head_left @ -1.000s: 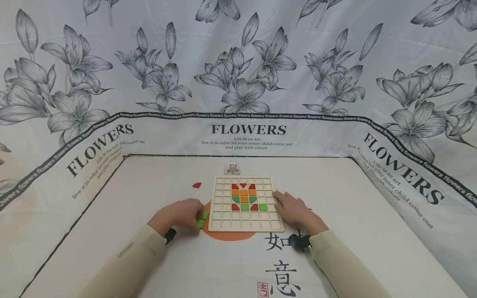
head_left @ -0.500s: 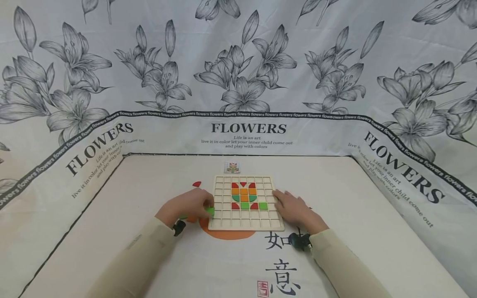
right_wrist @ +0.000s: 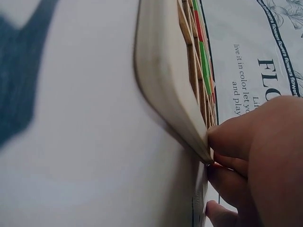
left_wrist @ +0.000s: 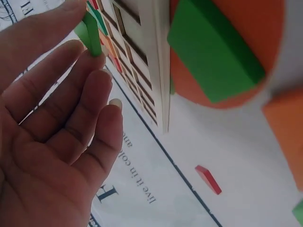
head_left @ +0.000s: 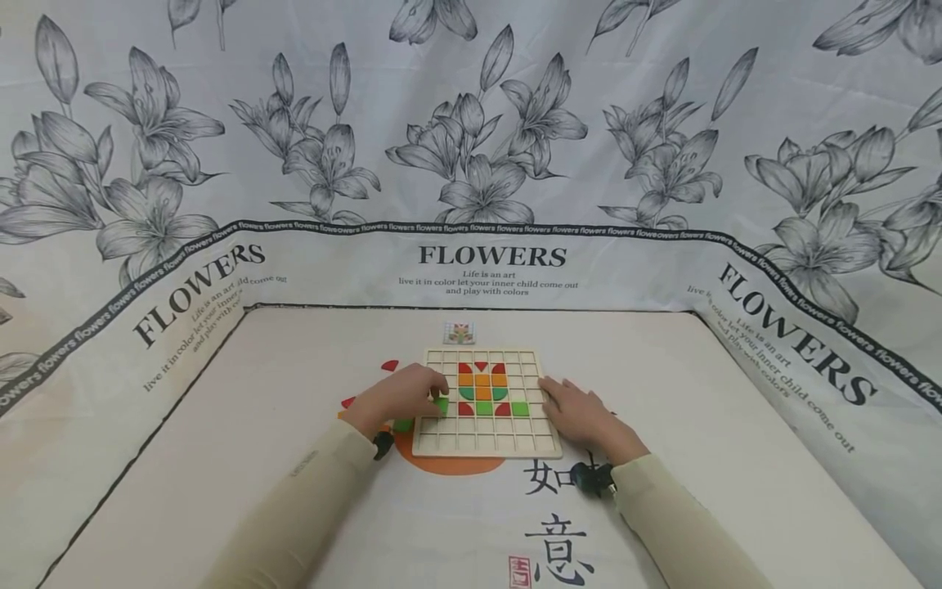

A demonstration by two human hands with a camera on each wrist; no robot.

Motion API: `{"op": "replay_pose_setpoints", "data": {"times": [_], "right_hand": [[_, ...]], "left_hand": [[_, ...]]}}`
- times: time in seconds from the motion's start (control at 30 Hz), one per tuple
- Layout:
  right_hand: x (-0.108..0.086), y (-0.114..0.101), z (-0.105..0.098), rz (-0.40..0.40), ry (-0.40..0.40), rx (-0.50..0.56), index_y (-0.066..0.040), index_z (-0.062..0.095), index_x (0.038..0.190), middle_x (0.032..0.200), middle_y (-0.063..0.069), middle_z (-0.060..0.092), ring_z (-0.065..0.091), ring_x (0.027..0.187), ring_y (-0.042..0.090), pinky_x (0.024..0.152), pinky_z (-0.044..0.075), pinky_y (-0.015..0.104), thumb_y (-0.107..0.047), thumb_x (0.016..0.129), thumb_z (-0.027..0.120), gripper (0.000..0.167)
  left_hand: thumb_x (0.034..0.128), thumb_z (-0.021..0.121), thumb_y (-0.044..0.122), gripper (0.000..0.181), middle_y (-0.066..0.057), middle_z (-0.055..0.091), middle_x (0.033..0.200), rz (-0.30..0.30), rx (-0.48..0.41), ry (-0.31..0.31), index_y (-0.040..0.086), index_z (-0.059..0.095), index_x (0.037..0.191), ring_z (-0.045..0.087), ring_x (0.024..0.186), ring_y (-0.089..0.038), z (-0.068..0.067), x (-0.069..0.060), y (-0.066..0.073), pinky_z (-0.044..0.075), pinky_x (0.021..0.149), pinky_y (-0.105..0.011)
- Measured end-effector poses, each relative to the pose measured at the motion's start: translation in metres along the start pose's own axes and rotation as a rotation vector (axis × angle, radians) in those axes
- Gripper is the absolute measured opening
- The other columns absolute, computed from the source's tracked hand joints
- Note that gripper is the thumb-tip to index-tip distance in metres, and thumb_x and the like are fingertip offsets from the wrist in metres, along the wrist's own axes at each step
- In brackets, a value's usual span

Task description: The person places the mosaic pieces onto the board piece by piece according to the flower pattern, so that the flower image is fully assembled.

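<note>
My left hand [head_left: 405, 397] reaches over the left side of a wooden grid board [head_left: 486, 444]. Thumb and fingertips pinch a small green tile [left_wrist: 93, 37], seen nearly edge-on in the left wrist view. In the head view that green tile [head_left: 441, 406] is at the left columns, level with the row of red and green tiles; whether it touches the board is hidden. Red, orange and green tiles [head_left: 482, 381] form a tulip-like pattern in the board's middle. My right hand [head_left: 581, 413] holds the board's right edge, thumb and finger at the rim [right_wrist: 165, 80] in the right wrist view.
A small pattern card [head_left: 459, 333] lies behind the board. Loose pieces lie left of it: a red quarter-round tile [head_left: 390, 366], a green tile [left_wrist: 215, 52] and an orange tile [left_wrist: 289, 135]. The tablecloth bears an orange disc [head_left: 456, 466] and black characters [head_left: 555, 548].
My left hand has moved right and slightly away from me, carrying the green tile from beside the board to over its left columns. The right hand has stayed at the board's edge.
</note>
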State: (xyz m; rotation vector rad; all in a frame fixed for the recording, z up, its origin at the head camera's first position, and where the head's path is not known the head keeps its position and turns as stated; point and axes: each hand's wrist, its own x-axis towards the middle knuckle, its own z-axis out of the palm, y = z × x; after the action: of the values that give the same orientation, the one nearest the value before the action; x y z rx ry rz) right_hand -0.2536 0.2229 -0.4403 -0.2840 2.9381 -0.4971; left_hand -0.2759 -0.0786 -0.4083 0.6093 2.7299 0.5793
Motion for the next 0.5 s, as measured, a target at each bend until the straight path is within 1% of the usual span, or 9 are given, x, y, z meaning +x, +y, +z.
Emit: {"op": "replay_pose_setpoints", "data": {"times": [0.13,0.17,0.37,0.5], "right_hand": [[-0.001,-0.001,0.0,0.0,0.003,0.003,-0.011,0.034,0.15,0.156,0.013,0.033,0.023,0.145,0.041,0.114,0.015,0.065,-0.028,0.102,0.041,0.052],[0.0,-0.001,0.0,0.001,0.004,0.002,-0.011,0.034,0.15,0.156,0.013,0.033,0.023,0.145,0.041,0.114,0.015,0.065,-0.028,0.102,0.041,0.052],[-0.001,0.0,0.0,-0.001,0.006,-0.003,-0.011,0.034,0.15,0.156,0.013,0.034,0.023,0.145,0.041,0.114,0.015,0.065,-0.028,0.102,0.041,0.052],[-0.001,0.0,0.0,0.0,0.006,-0.001,-0.011,0.034,0.15,0.156,0.013,0.034,0.023,0.145,0.041,0.114,0.015,0.065,-0.028,0.101,0.041,0.052]], "left_hand": [[0.0809,0.078,0.025,0.027,0.004,0.063,0.095,-0.058,-0.028,0.014,0.017,0.072,0.106,0.055,0.094,-0.016,0.004,0.007,0.006,0.053,0.076,-0.027],[0.0806,0.078,0.025,0.027,0.004,0.063,0.095,-0.064,-0.028,0.016,0.017,0.072,0.106,0.055,0.095,-0.016,0.005,0.009,0.007,0.053,0.076,-0.027],[0.0811,0.078,0.023,0.024,0.004,0.062,0.092,-0.061,0.009,0.017,0.016,0.073,0.104,0.055,0.092,-0.016,0.009,0.015,0.009,0.052,0.079,-0.027],[0.0813,0.078,0.025,0.021,0.003,0.062,0.089,-0.045,0.017,0.012,0.016,0.073,0.1,0.056,0.09,-0.016,0.01,0.016,0.01,0.051,0.079,-0.027]]}}
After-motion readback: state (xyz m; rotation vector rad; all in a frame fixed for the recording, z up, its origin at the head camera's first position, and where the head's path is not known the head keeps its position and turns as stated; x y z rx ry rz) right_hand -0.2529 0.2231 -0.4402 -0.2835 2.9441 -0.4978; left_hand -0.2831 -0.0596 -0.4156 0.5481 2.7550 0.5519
